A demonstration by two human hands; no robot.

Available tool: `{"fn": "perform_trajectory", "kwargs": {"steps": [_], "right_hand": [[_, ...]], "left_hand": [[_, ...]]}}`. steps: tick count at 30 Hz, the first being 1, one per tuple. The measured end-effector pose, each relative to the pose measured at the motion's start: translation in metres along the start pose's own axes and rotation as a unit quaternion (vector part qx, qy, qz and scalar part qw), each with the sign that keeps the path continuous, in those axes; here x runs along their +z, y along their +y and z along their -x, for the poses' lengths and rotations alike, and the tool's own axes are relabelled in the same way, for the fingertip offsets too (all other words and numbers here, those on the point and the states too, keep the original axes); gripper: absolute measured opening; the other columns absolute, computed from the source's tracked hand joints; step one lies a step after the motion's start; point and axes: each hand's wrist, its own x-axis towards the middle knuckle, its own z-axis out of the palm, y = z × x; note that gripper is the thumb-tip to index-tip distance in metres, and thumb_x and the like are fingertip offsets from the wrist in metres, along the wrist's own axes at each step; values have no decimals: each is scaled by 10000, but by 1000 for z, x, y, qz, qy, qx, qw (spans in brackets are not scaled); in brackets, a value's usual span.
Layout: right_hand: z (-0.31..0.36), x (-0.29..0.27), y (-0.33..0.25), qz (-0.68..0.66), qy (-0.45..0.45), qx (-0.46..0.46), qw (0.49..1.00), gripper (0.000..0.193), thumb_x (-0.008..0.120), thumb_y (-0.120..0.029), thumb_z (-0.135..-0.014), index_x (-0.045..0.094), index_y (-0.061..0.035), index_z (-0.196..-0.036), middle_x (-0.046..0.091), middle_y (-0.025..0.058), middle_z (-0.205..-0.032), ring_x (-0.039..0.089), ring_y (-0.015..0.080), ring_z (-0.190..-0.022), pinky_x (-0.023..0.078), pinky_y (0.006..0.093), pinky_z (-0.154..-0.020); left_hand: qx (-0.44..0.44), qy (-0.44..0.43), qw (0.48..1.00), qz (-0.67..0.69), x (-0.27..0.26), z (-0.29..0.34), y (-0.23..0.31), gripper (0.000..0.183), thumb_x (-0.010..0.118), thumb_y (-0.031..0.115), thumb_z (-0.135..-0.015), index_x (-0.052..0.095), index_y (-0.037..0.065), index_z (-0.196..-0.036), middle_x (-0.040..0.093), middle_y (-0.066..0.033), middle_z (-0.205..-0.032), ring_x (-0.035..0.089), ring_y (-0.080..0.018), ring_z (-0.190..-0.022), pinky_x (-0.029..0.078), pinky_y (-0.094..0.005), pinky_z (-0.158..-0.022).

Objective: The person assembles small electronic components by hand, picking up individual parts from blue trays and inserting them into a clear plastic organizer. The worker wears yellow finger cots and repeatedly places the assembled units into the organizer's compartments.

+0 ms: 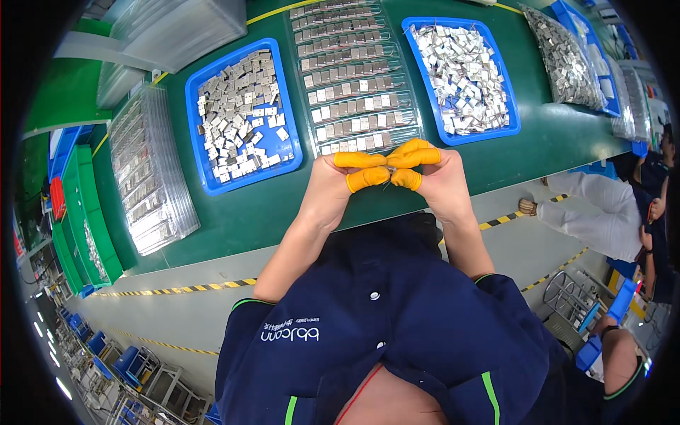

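My left hand (pixel 338 180) and my right hand (pixel 440 180) meet over the near edge of the green bench, with yellow finger cots on the thumbs and fingers. Both are closed in a pinch, tip to tip, around a small metal connector part (pixel 390 169). Most of it is hidden by the fingertips; a thin dark wire hangs below. Just beyond the hands lies a clear plastic tray (pixel 354 95) with rows of metal plug connectors. To its left, a blue bin (pixel 297 142) holds loose metal plug shells. On its right, another blue bin (pixel 511 117) holds small white parts with thin wires.
Stacked clear trays (pixel 159 170) and green bins (pixel 99 212) stand at the left of the bench (pixel 241 227). A bag of metal parts (pixel 563 64) lies at the far right. Another person in white trousers (pixel 595 212) is beyond the bench's right side.
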Motion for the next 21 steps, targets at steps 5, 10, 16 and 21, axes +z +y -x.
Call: {"fn": "perform_trajectory", "kwargs": {"steps": [5, 10, 16, 21], "right_hand": [[0, -4, -1, 97, 32, -124, 987, 158, 739, 0, -682, 704, -22, -835, 658, 57, -849, 592, 169, -843, 454, 291, -782], [-16, -21, 10, 466, 163, -308, 813, 170, 751, -55, -631, 708, -84, -793, 637, 1, -824, 567, 184, -816, 404, 338, -808], [-18, -18, 24, 539, 142, -333, 760, 156, 717, -73, -624, 707, -105, -776, 629, -19, -836, 557, 171, -830, 379, 359, -854], [-17, -18, 21, 586, 105, -328, 733, 139, 697, -77, -644, 704, -106, -781, 628, -19, -843, 551, 170, -877, 364, 372, -888]], "left_hand": [[35, 25, 998, -43, 9, 1, 0, 244, 698, -19, -752, 649, -54, -989, 670, -118, -937, 640, -155, -858, 510, -266, -802], [259, 140, 933, -206, -11, 2, 8, 241, 664, -12, -796, 633, -32, -1034, 643, -118, -1033, 610, -169, -947, 494, -275, -834], [329, 274, 865, -262, -44, 12, 31, 186, 658, 4, -811, 642, -41, -991, 655, -103, -974, 612, -138, -897, 492, -251, -803], [349, 354, 731, -468, -77, 13, 37, 191, 707, 29, -759, 680, 4, -946, 672, -83, -974, 623, -179, -884, 475, -276, -814]]}}
